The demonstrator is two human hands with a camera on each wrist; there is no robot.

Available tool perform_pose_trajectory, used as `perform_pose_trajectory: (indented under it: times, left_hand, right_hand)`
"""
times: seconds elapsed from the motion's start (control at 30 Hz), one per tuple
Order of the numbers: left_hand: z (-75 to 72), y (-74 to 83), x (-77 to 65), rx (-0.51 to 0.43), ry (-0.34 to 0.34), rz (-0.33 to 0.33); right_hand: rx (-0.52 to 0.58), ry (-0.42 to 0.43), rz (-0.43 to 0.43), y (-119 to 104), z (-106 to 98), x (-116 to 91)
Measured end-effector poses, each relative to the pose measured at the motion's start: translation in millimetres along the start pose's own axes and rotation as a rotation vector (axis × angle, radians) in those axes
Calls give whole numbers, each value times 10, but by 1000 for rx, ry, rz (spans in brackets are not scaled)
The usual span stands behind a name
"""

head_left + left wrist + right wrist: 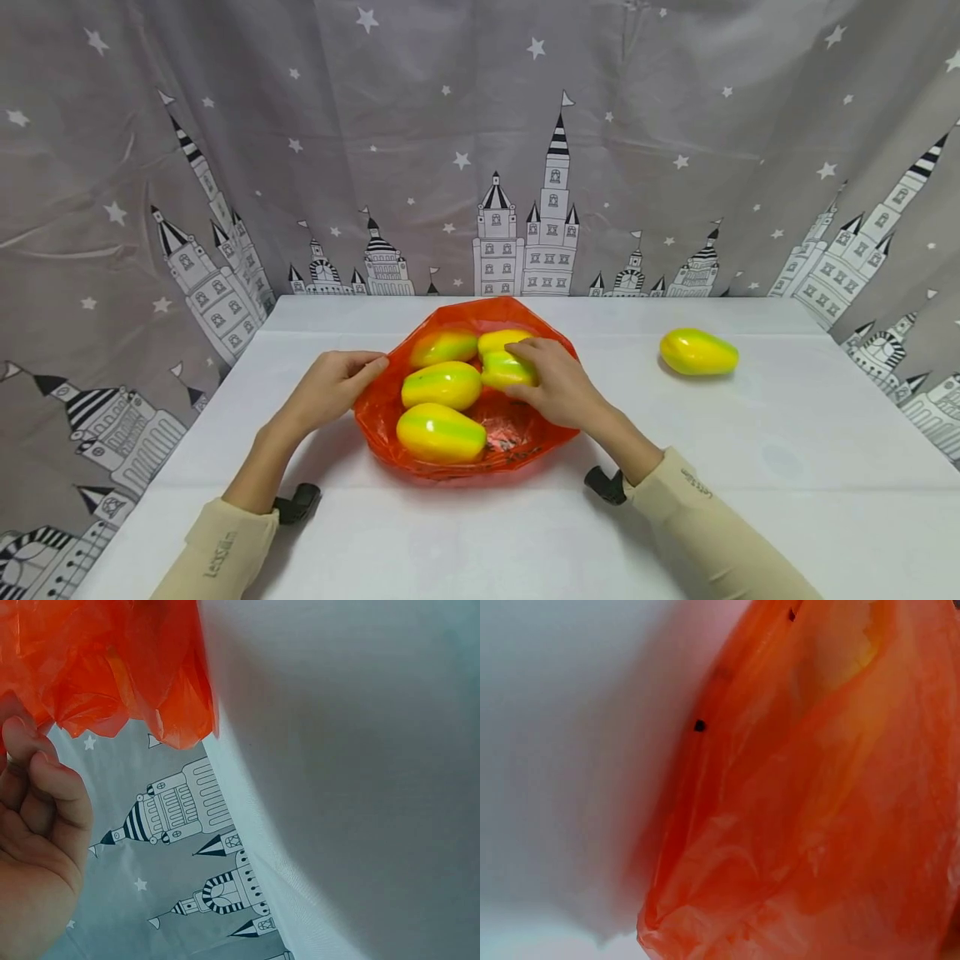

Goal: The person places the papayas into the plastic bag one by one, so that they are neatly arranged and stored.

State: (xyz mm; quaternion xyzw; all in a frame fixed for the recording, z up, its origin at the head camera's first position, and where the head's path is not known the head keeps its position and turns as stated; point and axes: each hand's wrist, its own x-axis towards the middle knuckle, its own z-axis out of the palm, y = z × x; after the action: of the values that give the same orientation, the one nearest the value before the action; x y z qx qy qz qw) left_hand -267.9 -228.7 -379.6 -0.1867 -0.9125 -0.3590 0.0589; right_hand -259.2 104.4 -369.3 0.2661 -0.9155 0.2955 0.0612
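Observation:
A red plastic bag (517, 312) lies spread open on the table, with several glossy yellow-green papayas inside, among them a front one (441, 433) and a middle one (442, 385). At the bag's left rim, my left hand (330, 387) pinches the plastic between thumb and fingers; the left wrist view shows its curled fingers (64, 787) at the crinkled edge. Over the bag's right side, my right hand (558, 383) reaches in and grips a papaya (504, 370) between thumb and fingers. In the right wrist view the bag's red film (802, 817) covers that hand's work.
Another papaya (698, 352) lies alone on the white table (757, 500), to the right of the bag. Behind the table's back edge hangs a grey curtain (420, 108) printed with castles and stars.

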Motion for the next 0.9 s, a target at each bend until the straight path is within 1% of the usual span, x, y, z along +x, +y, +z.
perform_pose_trajectory:
  times: [0.2, 0.53, 0.7, 0.9]
  left_hand:
    - [-8, 23, -7, -4, -1, 5]
    - [-17, 14, -17, 1, -4, -6]
    - [-10, 5, -17, 5, -10, -16]
    - [-13, 13, -7, 3, -6, -5]
  right_hand:
    - [-23, -41, 16, 23, 31, 1]
    - [-37, -80, 30, 35, 70, 28]
    - [-45, -77, 53, 27, 102, 23]
    - [-47, -80, 77, 12, 108, 30]
